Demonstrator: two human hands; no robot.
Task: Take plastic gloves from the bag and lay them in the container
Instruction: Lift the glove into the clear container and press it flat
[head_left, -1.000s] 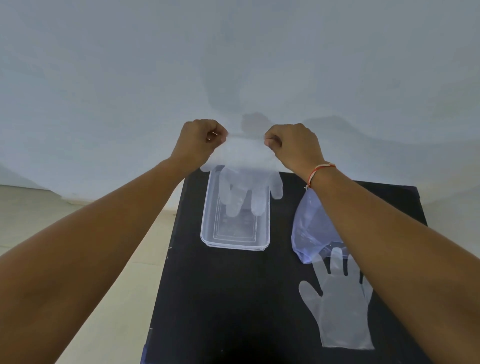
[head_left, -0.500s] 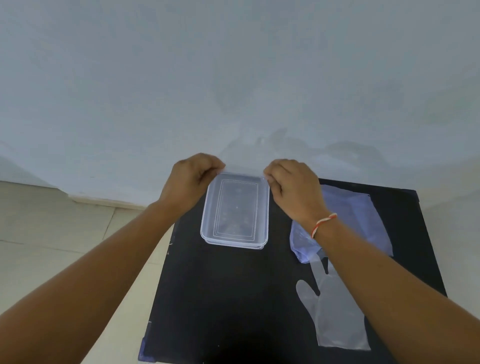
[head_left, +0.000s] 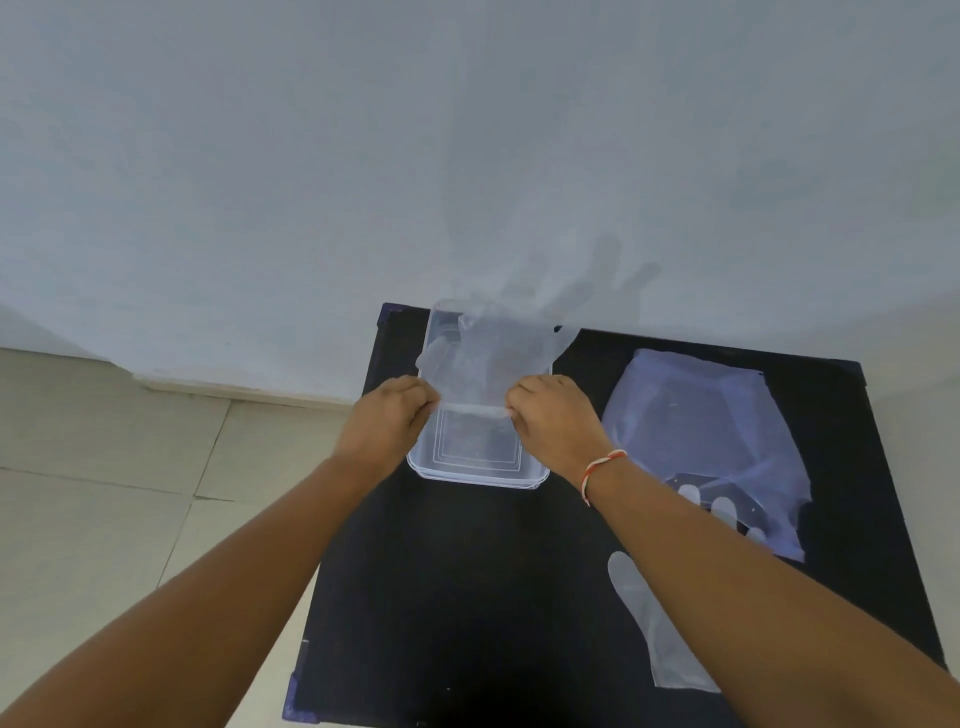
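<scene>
Two hands, left hand (head_left: 387, 415), right hand (head_left: 553, 421), pinching glove (head_left: 493, 358) cuff over container (head_left: 478, 457)

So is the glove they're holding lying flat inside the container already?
No, both hands hold the glove by its cuff above the container.

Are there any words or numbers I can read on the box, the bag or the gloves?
None. The clear container, the plastic bag, the glove held by the left hand and right hand, and the glove lying on the black table show no letters or numbers.
</scene>
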